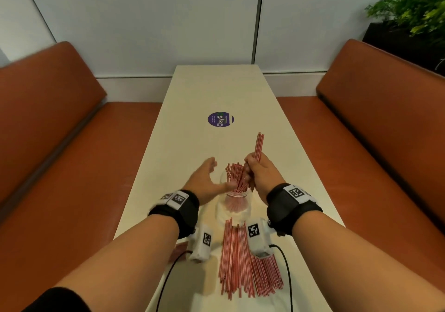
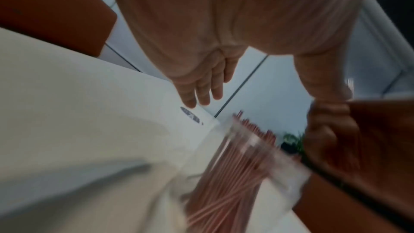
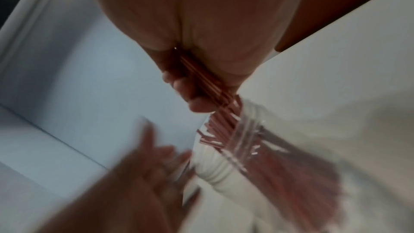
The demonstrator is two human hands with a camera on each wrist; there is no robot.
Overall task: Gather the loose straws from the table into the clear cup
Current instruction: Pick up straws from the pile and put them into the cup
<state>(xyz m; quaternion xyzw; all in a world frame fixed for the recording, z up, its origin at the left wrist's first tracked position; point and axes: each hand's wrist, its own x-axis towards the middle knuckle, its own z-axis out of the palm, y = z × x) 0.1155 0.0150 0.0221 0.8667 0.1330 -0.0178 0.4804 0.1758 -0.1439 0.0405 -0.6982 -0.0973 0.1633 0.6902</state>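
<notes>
A clear cup (image 1: pixel 234 205) stands on the white table (image 1: pixel 192 143) and holds several red-and-white straws (image 1: pixel 237 177) that fan out above its rim. My right hand (image 1: pixel 252 169) hovers over the cup's right side and grips a small bundle of straws (image 1: pixel 259 143), whose lower ends reach down among the ones in the cup. In the right wrist view its fingers (image 3: pixel 197 102) curl round that bundle (image 3: pixel 201 77). My left hand (image 1: pixel 218 174) is open just left of the cup, thumb near the rim. A pile of loose straws (image 1: pixel 240 263) lies in front of the cup.
A round purple sticker (image 1: pixel 220 119) marks the table's middle. Orange benches (image 1: pixel 60 143) (image 1: pixel 385 131) run along both sides, and a potted plant (image 1: pixel 414 10) stands at the far right. Black cables (image 1: pixel 287 275) trail from my wrist cameras over the near table edge.
</notes>
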